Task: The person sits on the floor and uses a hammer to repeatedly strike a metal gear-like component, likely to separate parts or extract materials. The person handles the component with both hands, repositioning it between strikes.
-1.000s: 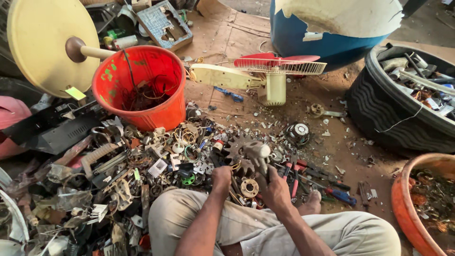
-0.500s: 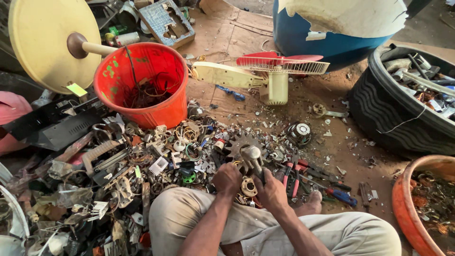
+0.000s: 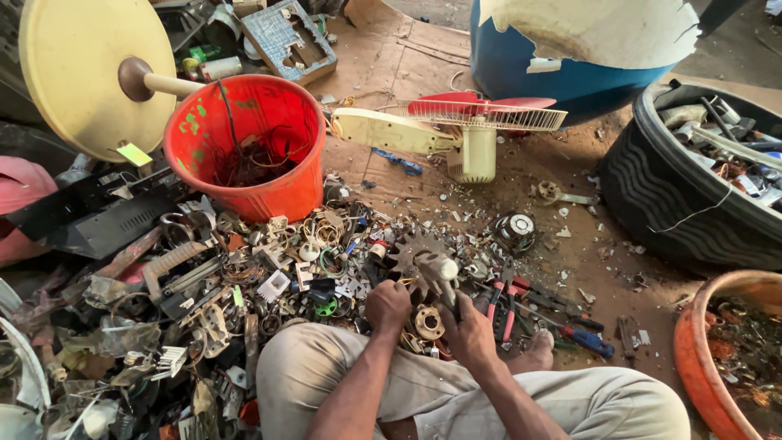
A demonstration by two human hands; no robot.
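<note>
I sit cross-legged on the ground facing a heap of metal scrap. My left hand point(image 3: 388, 305) is closed in a fist just below a round toothed metal part point(image 3: 411, 254) that stands up from the heap. My right hand point(image 3: 470, 327) grips the dark handle of a tool with a pale metal head point(image 3: 445, 267). That head rests against the toothed part's right side. A small brown ring-shaped piece point(image 3: 428, 323) lies between my hands. What my left fist holds is hidden by the fingers.
A red bucket point(image 3: 244, 147) with wires stands at the left, beside a cream disc on a stem point(image 3: 90, 73). A red-bladed fan point(image 3: 472, 118) lies ahead, with a blue drum point(image 3: 562, 69) behind. At the right are a black tyre tub point(image 3: 676, 204), an orange basin point(image 3: 700, 326) and red-handled pliers point(image 3: 507, 305).
Both hands stay at the toothed part. The tool's pale head has shifted slightly against it, and the view has tilted a little.
</note>
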